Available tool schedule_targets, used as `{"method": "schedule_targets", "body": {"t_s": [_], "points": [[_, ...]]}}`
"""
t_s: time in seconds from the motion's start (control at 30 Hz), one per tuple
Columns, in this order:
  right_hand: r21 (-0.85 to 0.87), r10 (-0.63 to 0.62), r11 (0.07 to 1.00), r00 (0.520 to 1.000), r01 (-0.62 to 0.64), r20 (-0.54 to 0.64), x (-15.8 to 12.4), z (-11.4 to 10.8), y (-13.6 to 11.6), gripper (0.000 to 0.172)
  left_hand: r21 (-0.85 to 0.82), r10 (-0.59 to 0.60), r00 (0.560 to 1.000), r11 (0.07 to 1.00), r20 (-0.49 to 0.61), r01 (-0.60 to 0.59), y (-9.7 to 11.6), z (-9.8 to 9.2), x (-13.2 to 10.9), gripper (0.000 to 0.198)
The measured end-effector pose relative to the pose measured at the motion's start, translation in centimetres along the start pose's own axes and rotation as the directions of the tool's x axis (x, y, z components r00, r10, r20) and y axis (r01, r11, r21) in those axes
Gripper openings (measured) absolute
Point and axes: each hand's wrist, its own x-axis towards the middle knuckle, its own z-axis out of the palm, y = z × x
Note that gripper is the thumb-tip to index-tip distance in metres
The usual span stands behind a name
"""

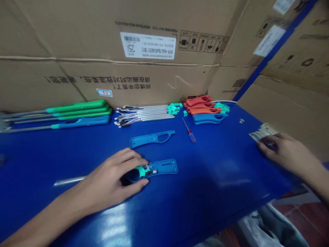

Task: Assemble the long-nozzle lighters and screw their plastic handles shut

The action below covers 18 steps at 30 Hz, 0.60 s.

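My left hand [114, 176] is closed round a blue half-shell of a long-nosed lighter handle [168, 166], which lies on the table with its inner side up. A turquoise collar [141, 171] and an igniter with wires sit in the shell. From under the hand a metal tube [68, 180] sticks out to the left. Beyond the fingers lies a second blue half-shell [151, 139], also hollow side up. Out to the right, my right hand [285, 149] has its fingers curled at a heap of small pale parts [263, 132]. What its fingertips grip is hidden.
Green lighters [82, 109] and a blue lighter [84, 121] lie at the back left. Metal tubes with wires [154, 114] lie behind the shells. A screwdriver [190, 133] rests near red shells [200, 103] and blue shells [208, 118]. Cardboard [89, 41] walls the back.
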Motion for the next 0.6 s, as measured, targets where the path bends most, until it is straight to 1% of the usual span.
{"method": "schedule_targets", "body": {"t_s": [0.07,0.17,0.23,0.27,0.3,0.33,0.37,0.4,0.43,0.47,0.53,0.57,0.6], "points": [[0.033,0.012,0.999,1.0,-0.013,0.016,-0.5,0.4,-1.0,0.018,-0.018,-0.008,1.0,1.0,0.024,0.009,0.1,0.0,-0.1,0.027],[0.138,-0.056,0.989,0.996,0.047,0.063,-2.0,0.4,-3.4,0.021,-0.022,-0.018,0.999,1.0,0.052,0.019,0.1,-0.3,-0.4,0.031],[0.299,-0.197,0.94,0.977,0.165,0.08,-3.2,-0.5,-5.5,0.025,-0.013,-0.034,0.997,0.999,0.066,0.035,0.1,-0.5,-0.5,0.036],[0.354,-0.279,0.906,0.956,0.233,0.086,-3.7,-1.2,-6.8,0.023,-0.01,-0.044,0.996,0.999,0.074,0.045,0.1,-0.5,-0.6,0.037],[0.396,-0.369,0.863,0.927,0.314,0.068,-4.0,-2.1,-8.1,0.02,-0.008,-0.053,0.995,0.998,0.085,0.054,0.0,-0.6,-0.6,0.037],[0.427,-0.459,0.807,0.888,0.408,0.017,-4.2,-3.1,-9.5,0.019,-0.008,-0.059,0.994,0.998,0.094,0.06,0.0,-0.7,-0.6,0.036],[0.456,-0.552,0.733,0.833,0.505,-0.035,-4.1,-4.1,-10.9,0.017,-0.007,-0.063,0.993,0.998,0.099,0.064,0.0,-0.7,-0.6,0.035],[0.497,-0.653,0.619,0.75,0.608,-0.104,-3.8,-5.1,-12.4,0.014,-0.005,-0.062,0.993,0.998,0.1,0.063,0.0,-0.8,-0.6,0.035],[0.545,-0.715,0.531,0.688,0.65,-0.125,-3.3,-5.9,-13.8,0.01,-0.002,-0.058,0.994,0.998,0.097,0.058,0.0,-0.8,-0.6,0.034],[0.592,-0.756,0.435,0.632,0.679,-0.171,-2.8,-6.5,-15.2,0.01,0.001,-0.052,0.994,0.999,0.092,0.052,0.0,-0.9,-0.5,0.034],[0.662,-0.787,0.287,0.564,0.692,-0.249,-1.5,-7.0,-17.8,0.015,0.003,-0.041,0.996,0.999,0.085,0.041,0.0,-0.9,-0.5,0.033],[0.713,-0.793,0.226,0.55,0.664,-0.261,-0.9,-6.9,-18.9,0.018,0.002,-0.038,0.996,0.999,0.083,0.038,0.0,-1.0,-0.5,0.032],[0.77,-0.793,0.164,0.547,0.616,-0.269,-0.4,-6.6,-19.9,0.018,0.002,-0.038,0.996,0.999,0.084,0.038,-0.1,-1.0,-0.5,0.032]]}}
